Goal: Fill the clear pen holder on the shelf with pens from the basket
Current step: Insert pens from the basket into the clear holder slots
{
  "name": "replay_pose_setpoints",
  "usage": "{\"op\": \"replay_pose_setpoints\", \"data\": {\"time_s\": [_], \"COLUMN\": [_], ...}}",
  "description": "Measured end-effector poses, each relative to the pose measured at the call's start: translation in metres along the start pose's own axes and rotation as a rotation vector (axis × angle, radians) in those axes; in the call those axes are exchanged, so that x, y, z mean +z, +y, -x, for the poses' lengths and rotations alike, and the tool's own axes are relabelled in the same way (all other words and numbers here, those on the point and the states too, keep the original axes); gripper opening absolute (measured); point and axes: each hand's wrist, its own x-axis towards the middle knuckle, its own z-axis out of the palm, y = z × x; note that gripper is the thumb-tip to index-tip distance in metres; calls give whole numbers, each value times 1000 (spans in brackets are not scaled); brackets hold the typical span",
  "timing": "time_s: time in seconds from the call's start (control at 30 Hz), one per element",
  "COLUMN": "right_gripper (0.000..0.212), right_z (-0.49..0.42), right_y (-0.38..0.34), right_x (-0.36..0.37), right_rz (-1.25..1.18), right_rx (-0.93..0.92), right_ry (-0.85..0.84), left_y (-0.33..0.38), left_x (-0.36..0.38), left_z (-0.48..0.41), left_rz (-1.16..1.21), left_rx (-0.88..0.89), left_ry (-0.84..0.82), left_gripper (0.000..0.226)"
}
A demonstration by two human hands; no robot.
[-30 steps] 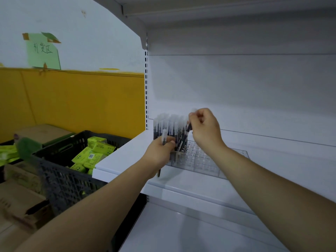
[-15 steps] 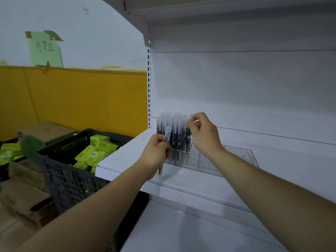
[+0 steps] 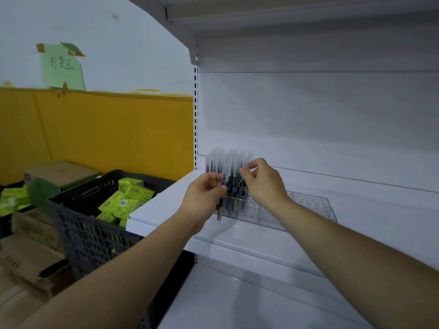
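The clear pen holder (image 3: 308,206) lies on the white shelf (image 3: 164,205), set back from the near edge, its long side running left to right. Its left end is packed with pens (image 3: 225,167) standing upright, dark barrels below and frosted caps above. The cells to the right of them show no pens.

The left hand (image 3: 204,198) is at the near left corner of the holder, fingers curled round a loose pen (image 3: 220,210) held almost upright. The lower end of that pen hangs in front of the holder's near wall, above the shelf surface; whether it touches the wall I cannot tell.

The right hand (image 3: 264,184) reaches in from the right, thumb and forefinger closed on the capped top of an outer pen (image 3: 245,162) at the right edge of the standing cluster. Whether this pen is seated in a cell cannot be made out.

To the left, lower than the shelf, stands the dark basket (image 3: 90,233), holding green packets (image 3: 123,200). Cardboard boxes (image 3: 31,262) lie further left. A green sign (image 3: 63,67) is taped to the wall above a yellow panel (image 3: 114,134).
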Motion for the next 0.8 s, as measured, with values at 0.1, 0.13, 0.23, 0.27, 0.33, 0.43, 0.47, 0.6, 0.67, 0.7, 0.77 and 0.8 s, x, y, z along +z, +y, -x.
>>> {"op": "replay_pose_setpoints", "data": {"time_s": [0.1,0.13,0.23,0.27,0.33,0.43,0.47,0.6,0.67,0.7,0.77,0.8], "right_gripper": [18,16,17,21,23,21,19,13,12,12,14,15], "right_z": [8,11,20,21,23,22,21,17,15,14,11,10], "right_y": [-7,-11,-21,-23,-27,-29,-30,-28,-27,-26,-24,-23], "right_x": [-7,-9,-11,-11,-11,-20,-23,-30,-30,-30,-27,-26], "right_rz": [-155,-184,-121,-103,-121,-235,-261,-332,-322,-312,-293,-282], "right_rx": [-74,-113,-206,-217,-197,-124,-111,-91,-83,-83,-82,-78], "right_ry": [100,85,-15,-30,-30,36,63,105,102,101,101,98], "left_y": [4,5,7,7,7,-2,-7,-36,-45,-48,-51,-52], "left_x": [2,3,8,11,14,10,6,-17,-22,-23,-22,-22], "left_z": [3,4,9,10,13,17,18,27,32,34,36,37], "left_rz": [-13,-29,-46,-48,-77,-378,-549,-1091,-1232,-1265,-1296,-1308], "left_rx": [18,25,56,66,83,148,179,195,183,187,207,214], "left_ry": [-8,-17,-58,-71,-86,-117,-130,-224,-274,-286,-293,-295], "left_gripper": [19,19,18,18,17,29,34,49,52,52,51,52]}}
